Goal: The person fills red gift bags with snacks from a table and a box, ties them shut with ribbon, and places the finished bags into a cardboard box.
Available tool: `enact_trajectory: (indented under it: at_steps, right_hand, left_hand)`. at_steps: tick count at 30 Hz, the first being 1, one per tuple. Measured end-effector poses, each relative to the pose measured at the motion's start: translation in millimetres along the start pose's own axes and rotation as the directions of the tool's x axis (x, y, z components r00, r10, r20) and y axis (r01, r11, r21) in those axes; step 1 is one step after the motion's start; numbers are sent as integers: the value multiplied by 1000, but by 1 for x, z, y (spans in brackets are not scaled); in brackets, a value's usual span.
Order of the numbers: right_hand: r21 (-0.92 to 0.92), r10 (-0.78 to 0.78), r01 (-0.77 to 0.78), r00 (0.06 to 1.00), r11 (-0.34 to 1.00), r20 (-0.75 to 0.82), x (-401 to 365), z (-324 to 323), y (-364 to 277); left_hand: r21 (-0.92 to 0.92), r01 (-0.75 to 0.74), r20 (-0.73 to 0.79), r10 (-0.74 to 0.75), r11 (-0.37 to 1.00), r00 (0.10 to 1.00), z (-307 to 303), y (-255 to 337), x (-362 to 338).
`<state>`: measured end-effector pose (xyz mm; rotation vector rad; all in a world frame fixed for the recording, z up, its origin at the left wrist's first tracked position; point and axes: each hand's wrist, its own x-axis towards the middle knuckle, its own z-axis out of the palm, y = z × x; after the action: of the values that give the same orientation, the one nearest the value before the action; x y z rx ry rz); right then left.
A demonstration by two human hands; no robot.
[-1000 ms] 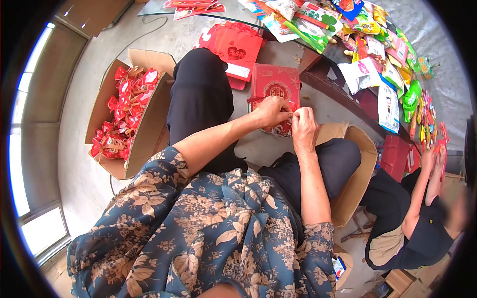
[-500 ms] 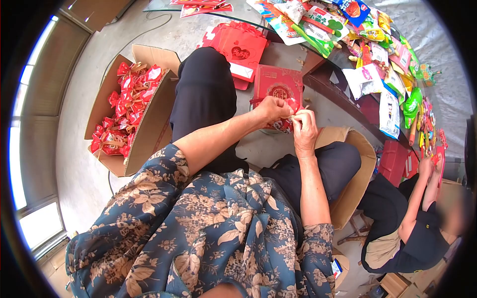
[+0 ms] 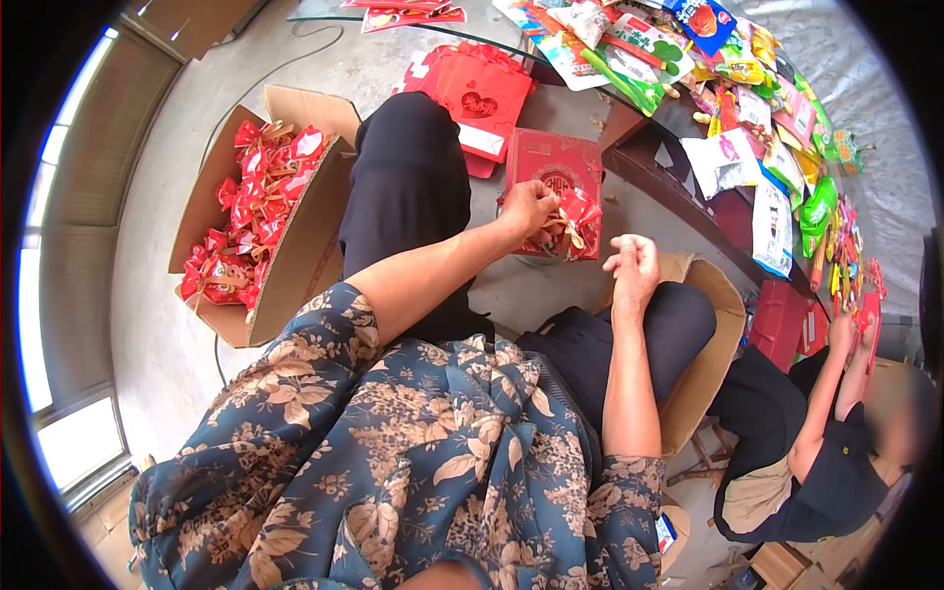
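A small red pouch (image 3: pixel 582 218) with a tan ribbon tie lies on a dark red box (image 3: pixel 580 149) with gold print in front of me. My left hand (image 3: pixel 532 209) is closed at the pouch's left side, its fingers pinched on the ribbon. My right hand (image 3: pixel 632 267) is held off to the right of the pouch, apart from it. Its fingers are loosely bent and separated, with nothing visible in them.
A cardboard box (image 3: pixel 305 236) of similar red pouches stands at left. Red gift bags (image 3: pixel 479 98) lie ahead. Packaged snacks (image 3: pixel 723 157) cover the glass table at right. Another open carton (image 3: pixel 723 344) is by my right knee. A co-worker (image 3: pixel 826 462) sits at right, holding something red.
My right hand has let go at the pouch and moved right and down. The left hand has shifted slightly left and down, and the pouch now shows more fully on the box.
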<state>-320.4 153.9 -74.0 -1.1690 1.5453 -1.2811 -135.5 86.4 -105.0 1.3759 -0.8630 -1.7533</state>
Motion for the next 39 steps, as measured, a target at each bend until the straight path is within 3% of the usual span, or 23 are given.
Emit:
enact_trajectory:
  at_steps: [2,4,7,10,16,19,25,28,31,39]
  right_hand:
    - [-15,202,-202,971,979,131,0,-4,5]
    - [-21,203,-202,957,979,206,-4,6,7]
    - [-118,189,-168,961,979,200,-2,17,21]
    - [-163,181,-150,964,975,194,1,17,18]
    - [-202,188,-150,965,968,184,-1,18,14]
    - [-208,194,-154,964,966,183,-1,18,13]
    - [-226,200,-157,962,961,184,-2,19,15]
    - [-248,208,-161,962,955,178,-2,19,16]
    - [-291,212,-159,964,943,159,-2,19,14]
    - [-307,265,-212,954,928,143,-1,15,18]
  left_hand:
    - [-16,-10,8,10,1000,1000,3,-1,0]
    - [-40,-27,10,28,999,1000,4,0,-2]
    - [-130,-8,48,14,991,999,4,-6,-1]
    - [15,-98,75,97,995,992,5,2,-9]
    - [96,-151,69,145,984,987,2,-4,-4]
    - [45,-155,88,151,987,985,6,-2,-8]
    - [165,-169,84,157,972,984,8,3,-11]
    - [300,-221,56,214,928,975,5,7,-16]
    - [554,-294,4,351,779,936,4,-6,-4]
    - [432,-215,-48,260,876,964,-1,-15,12]
